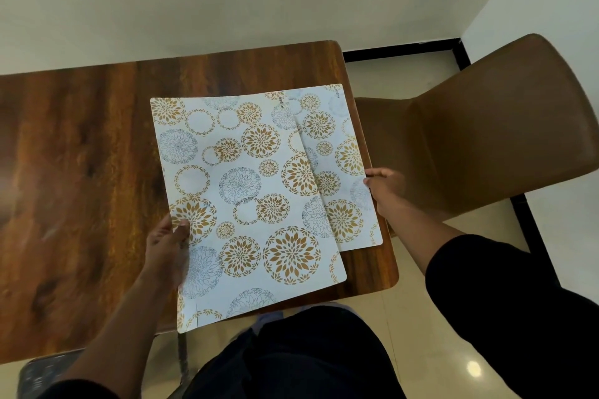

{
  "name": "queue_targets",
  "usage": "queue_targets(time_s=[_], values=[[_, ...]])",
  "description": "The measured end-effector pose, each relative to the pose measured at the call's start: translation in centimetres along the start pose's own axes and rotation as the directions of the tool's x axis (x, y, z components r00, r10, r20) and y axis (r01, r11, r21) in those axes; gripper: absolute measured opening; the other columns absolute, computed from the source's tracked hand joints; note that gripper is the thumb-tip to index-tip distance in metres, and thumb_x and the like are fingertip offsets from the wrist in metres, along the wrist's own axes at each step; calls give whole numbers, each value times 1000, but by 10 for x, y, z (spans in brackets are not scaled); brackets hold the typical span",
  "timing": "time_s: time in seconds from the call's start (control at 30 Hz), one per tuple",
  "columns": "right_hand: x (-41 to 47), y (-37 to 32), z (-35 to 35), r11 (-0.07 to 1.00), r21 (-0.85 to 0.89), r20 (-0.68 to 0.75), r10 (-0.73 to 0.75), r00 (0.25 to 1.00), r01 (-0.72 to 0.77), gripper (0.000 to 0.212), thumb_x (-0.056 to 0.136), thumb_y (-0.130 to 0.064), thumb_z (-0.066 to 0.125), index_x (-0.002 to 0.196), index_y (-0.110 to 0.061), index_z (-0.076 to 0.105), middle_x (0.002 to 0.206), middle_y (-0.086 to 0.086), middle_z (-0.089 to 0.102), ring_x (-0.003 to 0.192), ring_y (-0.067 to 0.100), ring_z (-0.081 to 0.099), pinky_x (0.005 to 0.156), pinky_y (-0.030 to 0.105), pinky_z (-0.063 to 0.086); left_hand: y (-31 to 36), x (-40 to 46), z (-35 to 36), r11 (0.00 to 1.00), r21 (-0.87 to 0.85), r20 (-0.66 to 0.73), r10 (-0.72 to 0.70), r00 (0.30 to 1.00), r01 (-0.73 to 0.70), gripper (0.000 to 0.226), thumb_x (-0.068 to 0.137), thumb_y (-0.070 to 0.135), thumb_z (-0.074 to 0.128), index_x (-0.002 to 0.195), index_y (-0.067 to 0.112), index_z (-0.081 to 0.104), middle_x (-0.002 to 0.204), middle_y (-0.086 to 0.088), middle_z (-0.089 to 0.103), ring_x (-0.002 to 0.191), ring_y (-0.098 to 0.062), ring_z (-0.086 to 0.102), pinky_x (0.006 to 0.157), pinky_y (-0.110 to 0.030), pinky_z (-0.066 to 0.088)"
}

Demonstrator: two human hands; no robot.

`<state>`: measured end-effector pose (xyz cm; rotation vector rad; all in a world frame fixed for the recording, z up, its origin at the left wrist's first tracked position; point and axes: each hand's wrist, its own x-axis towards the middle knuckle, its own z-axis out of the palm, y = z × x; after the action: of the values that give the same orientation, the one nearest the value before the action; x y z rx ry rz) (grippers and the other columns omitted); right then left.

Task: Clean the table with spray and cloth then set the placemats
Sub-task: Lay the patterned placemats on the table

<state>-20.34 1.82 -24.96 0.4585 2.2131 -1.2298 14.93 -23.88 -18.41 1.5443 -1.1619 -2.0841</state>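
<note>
Our left hand [170, 244] pinches the upper placemat's [240, 197] left edge; it lies rightward, long axis running away from us, overlapping the lower placemat [340, 172]. Our right hand [384, 186] grips that one's right edge at the bench [81, 155] corner, forearms angled inward.

top placemat [249, 201] overlapping lower placemat [343, 168], floral

Soft even light, blurred, edge-warped
</note>
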Motion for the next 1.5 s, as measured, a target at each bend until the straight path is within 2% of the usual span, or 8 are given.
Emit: queue_targets(time_s=[0.3,0.47,0.57,0.7,0.97,1.23,1.4,1.5], values=[[-1,0,1,1000,1,-8,22,1000,-22,21,90,-2,72,99,-21,78,95,-1,75,84,18,74,78,39,65,-1,3,1,1000,23,-35,-11,999,12,25,115,9,46,124,11,69,125,-14,76,98,-26,81,85,-48,66],[-9,0,5,999,35,-54,32,998,-30,24,90,-2,70,95,-24,77,96,-2,76,82,17,73,55,25,53,-4,9,-2,999,31,-55,-23,998,24,28,115,10,48,138,5,64,141,-22,69,115,-35,74,90,-52,65],[-11,1,5,998,45,-58,50,997,-47,24,89,-3,70,91,-26,76,95,-3,75,86,19,73,60,27,55,-3,8,-2,999,33,-44,-19,999,20,25,115,10,48,129,10,68,136,-21,72,105,-31,79,87,-52,66],[-10,1,5,997,56,-56,61,997,-57,23,90,-3,69,96,-23,78,93,-3,75,84,20,74,65,30,59,-5,10,-5,1000,22,-30,-10,1000,10,29,115,11,48,139,5,63,139,-23,70,101,-29,80,86,-51,66],[-11,3,8,996,68,-58,54,997,-50,22,91,-6,67,99,-25,76,91,-4,74,70,15,66,56,26,52,-2,8,-5,999,-34,-4,-2,1000,2,28,115,5,44,132,6,66,132,-17,73,98,-25,82,82,-48,68],[-12,-1,13,999,2,7,-44,999,44,2,96,-20,68,96,-22,68,91,-4,68,78,14,63,61,25,48,-4,7,-6,999,-45,4,8,1000,-8,33,114,4,45,144,2,60,134,-18,71,97,-25,82,85,-49,67],[-9,0,17,999,53,-49,11,999,-9,9,95,-19,70,103,-21,75,97,0,71,86,19,65,68,26,49,-5,8,-6,999,-35,-8,15,1000,-15,29,114,4,45,132,8,68,134,-15,72,98,-23,82,88,-47,66],[-10,2,20,990,128,-71,75,995,-65,16,95,-18,72,110,-19,76,97,1,71,91,22,69,73,28,54,-5,8,-8,999,-34,-19,6,1000,-6,34,114,6,46,145,1,60,138,-20,70,97,-23,82,87,-47,66]])
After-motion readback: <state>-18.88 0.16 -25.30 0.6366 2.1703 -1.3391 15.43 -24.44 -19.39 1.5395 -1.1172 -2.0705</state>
